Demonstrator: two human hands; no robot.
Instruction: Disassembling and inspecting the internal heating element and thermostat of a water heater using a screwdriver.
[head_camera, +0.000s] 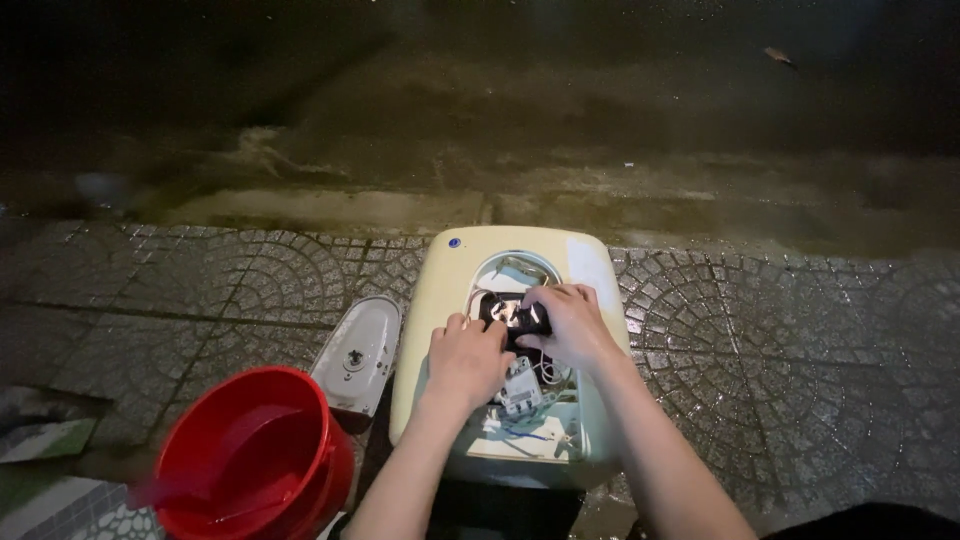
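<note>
A cream-coloured appliance casing (445, 290) lies on the paved ground with its oval front opening uncovered. Inside it I see wires and a small white electrical block (521, 390). My left hand (466, 358) rests curled on the opening's left edge, touching a black part (505, 313) inside. My right hand (572, 322) grips that same black part from the right. Both forearms reach in from the bottom of the view.
The removed grey-white cover (358, 350) lies face up left of the casing. A red bucket (250, 462) stands at the lower left, close to my left forearm. Patterned wet paving (790, 350) surrounds everything; a dark kerb and road (600, 120) lie beyond.
</note>
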